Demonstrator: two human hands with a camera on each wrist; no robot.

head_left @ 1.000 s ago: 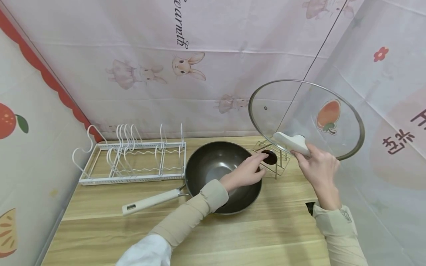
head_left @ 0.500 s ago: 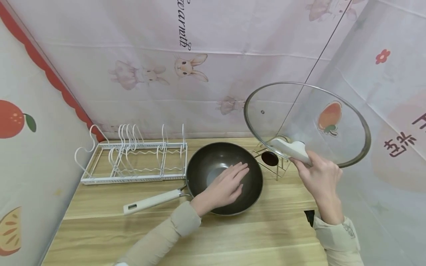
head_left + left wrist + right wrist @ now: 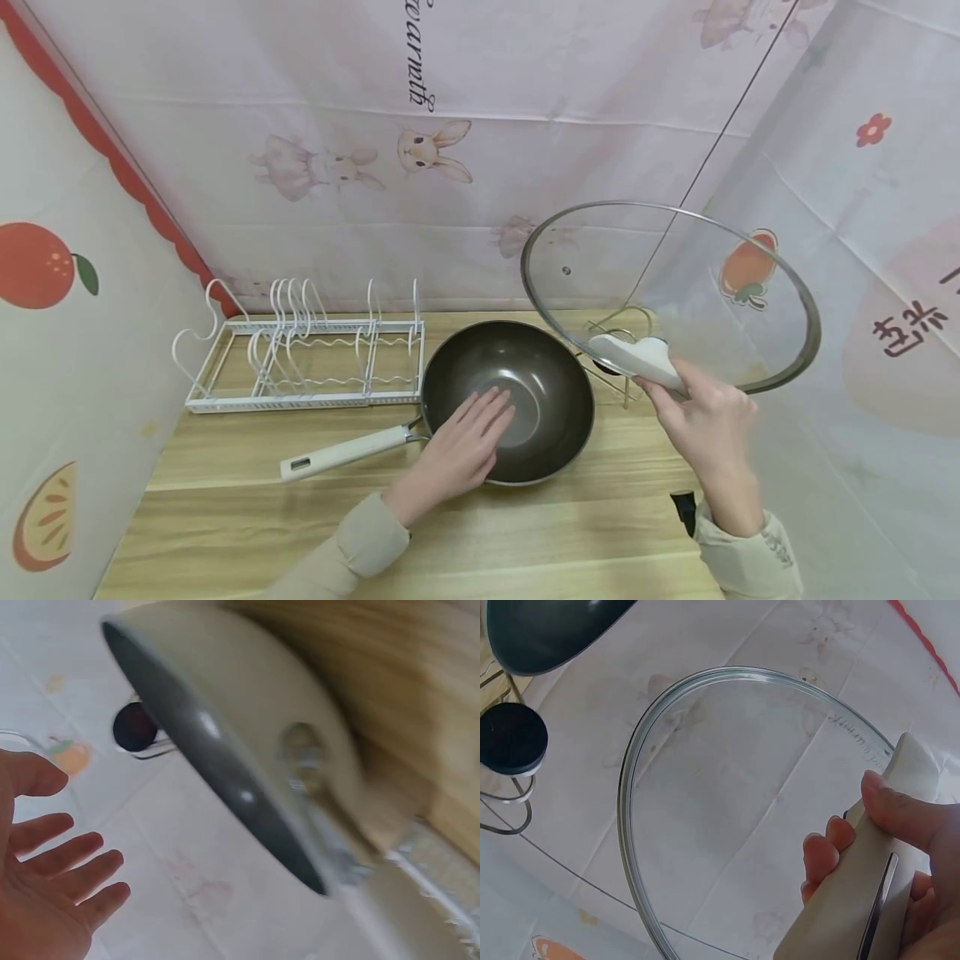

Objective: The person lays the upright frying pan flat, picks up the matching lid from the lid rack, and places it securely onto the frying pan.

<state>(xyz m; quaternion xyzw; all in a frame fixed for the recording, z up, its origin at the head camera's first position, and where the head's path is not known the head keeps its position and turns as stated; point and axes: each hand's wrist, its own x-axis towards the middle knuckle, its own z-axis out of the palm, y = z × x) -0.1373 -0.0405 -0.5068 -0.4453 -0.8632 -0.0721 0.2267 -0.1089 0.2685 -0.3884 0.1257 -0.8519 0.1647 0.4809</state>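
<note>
My right hand (image 3: 708, 417) grips the white handle (image 3: 637, 358) of a round glass lid (image 3: 675, 275) with a metal rim. The lid is held up, tilted, above the right side of the table; in the right wrist view the thumb and fingers wrap the handle (image 3: 862, 877). My left hand (image 3: 461, 446) is over the near left part of a dark wok (image 3: 551, 400), its fingers extended and holding nothing. In the left wrist view that hand (image 3: 60, 877) shows spread fingers apart from the wok's pale outer side (image 3: 247, 675). The wok's white handle (image 3: 345, 452) points left.
A white wire dish rack (image 3: 300, 404) stands left of the wok at the back. Behind the lid is a small gold wire rack (image 3: 626, 392) with a dark round piece (image 3: 514, 739), partly hidden. Printed curtains (image 3: 337, 242) close off the back and sides of the wooden table (image 3: 525, 542).
My left hand has drawn back from the small gold rack, leftward and toward me across the wok. The lid in my right hand has shifted a little left and lower, tilting flatter.
</note>
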